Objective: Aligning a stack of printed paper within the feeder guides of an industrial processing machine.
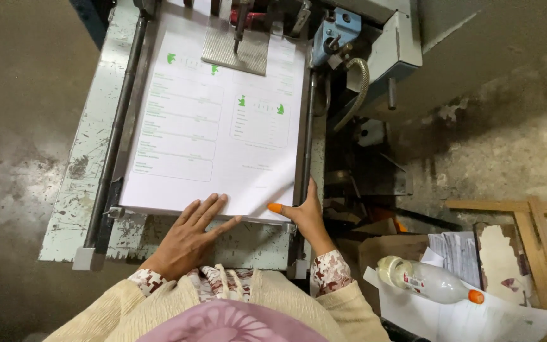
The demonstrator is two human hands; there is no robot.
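A stack of white printed sheets point(223, 133) with pale green marks lies on the worn metal feed table point(74, 190) of a printing machine. My left hand point(188, 237) rests flat, fingers apart, on the near edge of the stack. My right hand point(302, 212) presses against the stack's near right corner and side edge, thumb on top of the paper. A grey metal plate point(237, 50) with a rod sits on the far end of the sheets.
Dark guide rails point(116, 126) run along both sides of the stack. Machine parts and a flexible hose point(357, 88) stand at the right. On the floor at lower right lie a plastic bottle point(427, 280), loose papers point(476, 316) and a wooden frame point(542, 247).
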